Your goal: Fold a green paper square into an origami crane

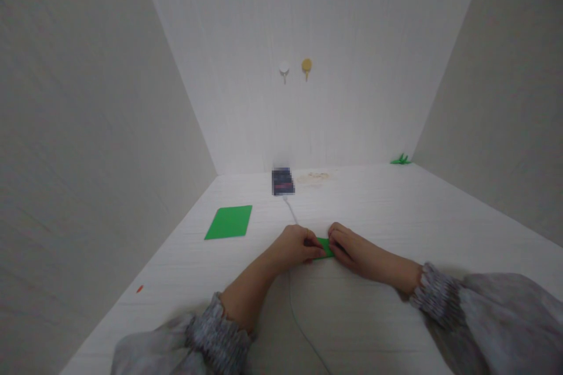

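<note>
Between my two hands is a small piece of green paper point(324, 246), close to the white tabletop. My left hand point(298, 244) pinches its left end, thumb and fingers closed. At the other end, my right hand point(345, 246) grips the paper with bent fingers. Most of the piece is covered by my fingers, so its full shape is hidden. To the left, a flat green square of paper point(229, 222) lies by itself on the table.
A blurred dark device point(282, 181) sits near the back wall, and its white cable point(295, 313) runs under my left arm toward me. Green folded pieces point(400, 160) lie in the back right corner. An orange scrap point(139, 289) is at the left edge. Two hooks point(307, 65) hang on the wall.
</note>
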Demonstrator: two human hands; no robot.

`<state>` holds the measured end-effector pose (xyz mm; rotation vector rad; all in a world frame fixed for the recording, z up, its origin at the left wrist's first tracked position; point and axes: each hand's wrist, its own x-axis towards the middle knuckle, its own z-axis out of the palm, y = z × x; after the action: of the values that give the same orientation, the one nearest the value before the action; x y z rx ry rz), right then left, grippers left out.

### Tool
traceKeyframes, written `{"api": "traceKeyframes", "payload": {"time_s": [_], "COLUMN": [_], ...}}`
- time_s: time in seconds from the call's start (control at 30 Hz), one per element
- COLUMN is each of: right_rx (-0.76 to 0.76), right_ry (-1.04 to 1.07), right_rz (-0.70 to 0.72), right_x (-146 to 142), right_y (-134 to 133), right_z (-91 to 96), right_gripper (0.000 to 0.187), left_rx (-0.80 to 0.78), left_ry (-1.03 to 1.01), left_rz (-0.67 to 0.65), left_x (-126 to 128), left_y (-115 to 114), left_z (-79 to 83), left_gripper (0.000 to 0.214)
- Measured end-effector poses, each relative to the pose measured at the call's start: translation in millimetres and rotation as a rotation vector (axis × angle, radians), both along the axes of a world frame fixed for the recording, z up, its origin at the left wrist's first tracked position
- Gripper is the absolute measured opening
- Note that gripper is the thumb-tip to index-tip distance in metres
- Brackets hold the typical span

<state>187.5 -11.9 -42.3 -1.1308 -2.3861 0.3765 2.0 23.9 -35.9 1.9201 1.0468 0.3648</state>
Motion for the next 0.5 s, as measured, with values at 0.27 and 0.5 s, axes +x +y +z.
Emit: {"api": "traceKeyframes", "payload": {"time_s": [0.27, 0.5], "right_rx": [0.006, 0.002], "right_ry": [-0.003, -0.005], "right_rz": [-0.022, -0.027], "right_x": [-0.2, 0.3], "right_y": [2.0, 3.5], "right_z": [-3.3, -5.2], "right_gripper": [0.009, 0.009], "left_rx": [-0.021, -0.004], "left_ry": [-0.015, 0.039], "left_rz": [0.056, 0.048], "left_x": [4.2, 6.0], "left_y": [0.9, -2.1], "left_z": [-0.7, 6.3], "left_gripper": [0.021, 0.018]}}
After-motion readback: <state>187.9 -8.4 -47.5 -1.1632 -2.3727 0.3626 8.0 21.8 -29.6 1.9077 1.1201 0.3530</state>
